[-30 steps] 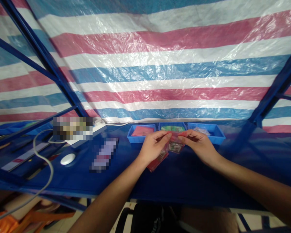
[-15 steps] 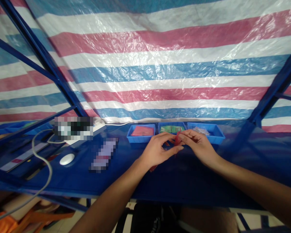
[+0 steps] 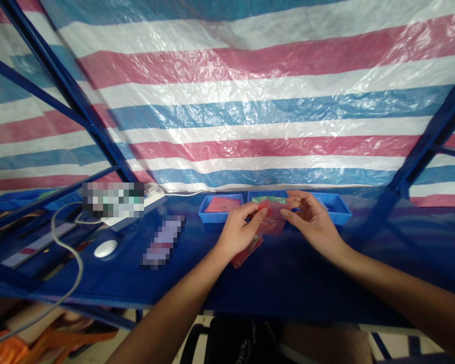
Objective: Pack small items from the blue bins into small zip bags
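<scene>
Pinching a blurred red bag [image 3: 273,219], left hand [image 3: 238,231]; right hand [image 3: 315,222] part-open, contact unclear

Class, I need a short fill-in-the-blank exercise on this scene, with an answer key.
1. The left hand pinches a see-through plastic piece coloured ____.
2. The large sheet behind the table is patterned with ____.
3. The white oval object lies to the ____ of the left hand.

Missing words: red; stripes; left.

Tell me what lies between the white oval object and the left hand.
The head view shows a pixelated, mostly purple item between the white oval object and the left hand, too blurred to identify.
</scene>
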`<state>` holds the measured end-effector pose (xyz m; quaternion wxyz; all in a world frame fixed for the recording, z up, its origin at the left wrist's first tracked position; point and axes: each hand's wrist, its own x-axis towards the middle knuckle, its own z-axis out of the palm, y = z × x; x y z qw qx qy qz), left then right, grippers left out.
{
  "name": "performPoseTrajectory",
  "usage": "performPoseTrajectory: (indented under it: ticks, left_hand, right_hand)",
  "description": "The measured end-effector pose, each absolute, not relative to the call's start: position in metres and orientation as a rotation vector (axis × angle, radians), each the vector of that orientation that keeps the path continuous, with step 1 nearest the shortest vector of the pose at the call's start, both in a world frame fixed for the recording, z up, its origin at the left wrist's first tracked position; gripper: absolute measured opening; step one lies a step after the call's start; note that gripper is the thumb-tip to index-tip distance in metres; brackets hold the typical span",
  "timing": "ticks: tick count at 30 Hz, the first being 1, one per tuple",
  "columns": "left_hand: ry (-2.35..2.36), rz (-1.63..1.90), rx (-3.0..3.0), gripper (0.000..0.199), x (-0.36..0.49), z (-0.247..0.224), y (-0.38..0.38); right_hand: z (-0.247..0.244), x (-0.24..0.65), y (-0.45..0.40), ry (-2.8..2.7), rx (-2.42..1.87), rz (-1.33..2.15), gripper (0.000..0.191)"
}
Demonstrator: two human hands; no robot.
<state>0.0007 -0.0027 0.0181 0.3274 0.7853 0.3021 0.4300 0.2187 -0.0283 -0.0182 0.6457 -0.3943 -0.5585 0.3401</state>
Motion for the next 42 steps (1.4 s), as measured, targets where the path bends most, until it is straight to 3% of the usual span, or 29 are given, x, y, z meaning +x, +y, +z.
performPoseTrajectory:
  ticks: [2,6,8,15,24,32,39,42]
  left_hand:
    - [0.735,1.092,2.052,0.036,0.001,0.019,-0.004]
    - [0.711,1.054,2.089,0.033,0.001,0.021,-0.006]
    - [0.716,1.025,2.071,0.031,0.001,0.02,-0.005]
    - [0.711,0.928,1.998,0.031,0.002,0.006,0.001]
    - [0.656,1.011,1.881,0.058,0.005,0.001,0.004]
    - [0.749,1.21,1.775,0.059,0.004,-0.001,0.01]
    - [0.647,1.181,1.542,0.071,0.006,-0.002,0.016]
    - [0.659,1.23,1.526,0.064,0.001,0.002,0.024]
  right_hand:
    - [-0.017,0.218,-0.03,-1.313,-0.879,0.853,0.058]
    - [-0.014,0.218,-0.034,-1.407,-0.86,0.922,0.026]
    - [-0.014,0.219,-0.034,-1.391,-0.865,0.934,0.022]
    - [-0.018,0.222,-0.029,-1.269,-0.916,0.959,0.026]
    - [-0.015,0.222,-0.03,-1.398,-0.859,1.072,0.026]
    - [-0.01,0.222,-0.031,-1.453,-0.941,0.976,0.029]
    - [-0.011,0.219,-0.031,-1.342,-0.941,1.084,0.034]
    - [-0.013,0.219,-0.029,-1.297,-0.95,1.134,0.035]
